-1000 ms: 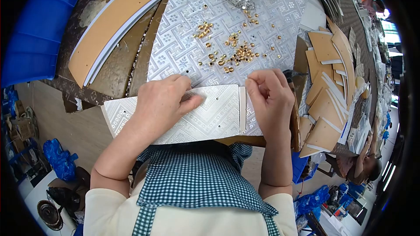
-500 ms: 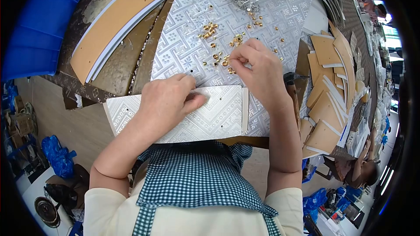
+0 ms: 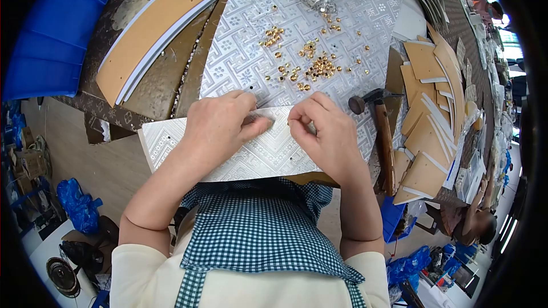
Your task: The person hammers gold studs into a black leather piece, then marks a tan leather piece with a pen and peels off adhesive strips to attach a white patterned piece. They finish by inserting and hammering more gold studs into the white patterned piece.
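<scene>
The right hand (image 3: 331, 140) goes from beside the panel's right end to the gold pieces (image 3: 319, 67) half a second ago, and is now over the right half of the patterned panel (image 3: 251, 157), pinched fingertips at its far edge, what they pinch too small to tell. The gold pieces it partly covered show again, while hand and wrist now hide the panel's right end. By the table's right edge, the hammer's head (image 3: 358, 105) comes into plain view.
</scene>
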The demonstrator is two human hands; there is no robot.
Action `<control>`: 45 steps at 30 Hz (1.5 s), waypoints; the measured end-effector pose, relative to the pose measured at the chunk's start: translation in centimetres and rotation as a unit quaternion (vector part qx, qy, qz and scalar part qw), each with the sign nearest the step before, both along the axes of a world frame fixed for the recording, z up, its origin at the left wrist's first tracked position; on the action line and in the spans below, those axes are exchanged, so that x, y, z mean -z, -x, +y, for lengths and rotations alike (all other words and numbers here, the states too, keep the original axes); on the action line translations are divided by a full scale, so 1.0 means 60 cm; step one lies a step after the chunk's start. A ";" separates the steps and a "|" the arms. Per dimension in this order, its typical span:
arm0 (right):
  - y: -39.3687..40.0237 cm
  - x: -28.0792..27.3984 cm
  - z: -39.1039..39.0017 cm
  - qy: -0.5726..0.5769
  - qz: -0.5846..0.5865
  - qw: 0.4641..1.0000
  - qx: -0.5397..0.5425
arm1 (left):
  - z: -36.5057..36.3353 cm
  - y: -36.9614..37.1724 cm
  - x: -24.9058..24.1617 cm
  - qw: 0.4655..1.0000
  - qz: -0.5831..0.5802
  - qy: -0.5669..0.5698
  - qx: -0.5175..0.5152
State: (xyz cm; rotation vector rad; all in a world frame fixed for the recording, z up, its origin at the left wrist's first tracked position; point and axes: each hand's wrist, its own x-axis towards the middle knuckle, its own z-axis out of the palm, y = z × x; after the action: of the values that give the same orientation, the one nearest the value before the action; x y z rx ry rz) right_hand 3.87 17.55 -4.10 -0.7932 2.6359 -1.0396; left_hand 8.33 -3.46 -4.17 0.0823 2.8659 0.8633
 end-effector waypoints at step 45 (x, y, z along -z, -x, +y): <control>-0.126 -0.060 0.109 -0.191 0.127 0.973 0.027 | -0.004 -0.002 0.009 1.000 0.015 -0.004 0.007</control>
State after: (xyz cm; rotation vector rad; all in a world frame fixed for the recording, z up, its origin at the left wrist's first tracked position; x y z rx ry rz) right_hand 11.42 24.09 -0.51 -0.8116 2.9498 -0.4350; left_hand 8.46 -3.72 -4.72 0.1185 2.8865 0.8785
